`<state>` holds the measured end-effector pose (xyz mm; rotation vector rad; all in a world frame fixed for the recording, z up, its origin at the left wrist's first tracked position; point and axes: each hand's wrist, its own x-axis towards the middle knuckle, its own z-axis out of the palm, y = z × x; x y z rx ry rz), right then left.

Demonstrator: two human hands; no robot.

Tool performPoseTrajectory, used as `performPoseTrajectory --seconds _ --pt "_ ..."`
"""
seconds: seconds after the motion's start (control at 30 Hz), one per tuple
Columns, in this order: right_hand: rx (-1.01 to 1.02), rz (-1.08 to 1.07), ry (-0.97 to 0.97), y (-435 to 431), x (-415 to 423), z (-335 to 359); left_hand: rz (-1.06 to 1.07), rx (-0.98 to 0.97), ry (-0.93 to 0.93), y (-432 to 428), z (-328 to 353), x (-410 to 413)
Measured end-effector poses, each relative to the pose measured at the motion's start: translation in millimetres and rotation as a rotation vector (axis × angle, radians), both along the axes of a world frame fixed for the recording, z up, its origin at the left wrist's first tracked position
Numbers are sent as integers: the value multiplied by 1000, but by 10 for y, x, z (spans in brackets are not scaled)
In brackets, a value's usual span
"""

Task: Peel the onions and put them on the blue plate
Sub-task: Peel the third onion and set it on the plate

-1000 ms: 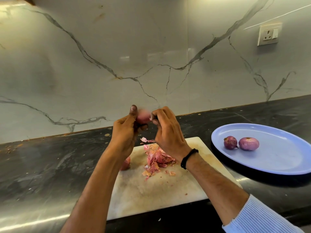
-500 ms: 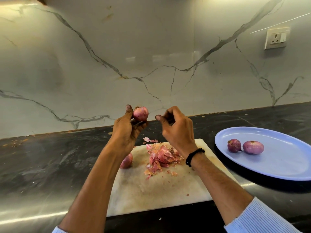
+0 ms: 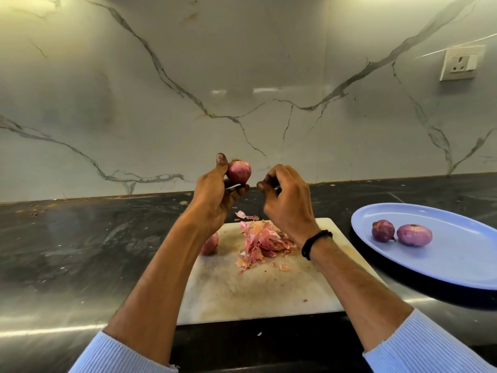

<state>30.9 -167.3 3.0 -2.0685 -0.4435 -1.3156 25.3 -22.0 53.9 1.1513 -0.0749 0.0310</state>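
Onion (image 3: 238, 172) held up in the left hand (image 3: 215, 195), above the far edge of the white cutting board (image 3: 255, 292). The thumb lies against its left side and points upward, and the fingers are curled under and around its lower end. Its long axis stands roughly upright, leaning slightly left, with a brown tufted end at the top and the narrower end down among the fingers; the skin that shows is pinkish-red. A thin pale sliver shows just beneath it between the fingers, and I cannot tell what it is. The right hand (image 3: 289, 200) is just right of the onion and apart from it, fingers curled in, thumb and forefinger tips drawn together; whether they pinch a scrap cannot be told. A black wristband (image 3: 316, 243) circles that wrist. On the board below the hands lies a heap of peels (image 3: 263, 243), and an unpeeled onion (image 3: 211, 244) rests at the board's left side, partly hidden behind the left forearm. A few peel scraps (image 3: 246, 215) lie on the dark countertop (image 3: 80, 251) just beyond the board. The blue plate (image 3: 457, 265) sits right of the board and carries a darker onion (image 3: 383, 230), its small tail pointing near and right, and close beside it on the right a paler onion (image 3: 414, 235), lying with its long axis left to right.
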Motion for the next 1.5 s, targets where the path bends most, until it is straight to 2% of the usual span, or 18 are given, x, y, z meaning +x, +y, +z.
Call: performPoseTrajectory --seconds 0.1,0.3,0.47,0.83,1.03,1.5 --pt "-13 54 10 11 -27 -7 5 2 2 17 1 1" --pt "-44 58 -105 59 -5 7 17 96 11 40 -14 12" --pt "-126 33 -175 74 1 2 92 281 -81 9 -58 11" --pt "-227 132 -234 87 63 -36 75 427 -229 34 -97 51" --pt "-234 150 -258 98 63 -32 101 407 -359 13 -111 27" --pt "-239 154 -255 93 46 -38 93 361 -322 -29 -148 39"
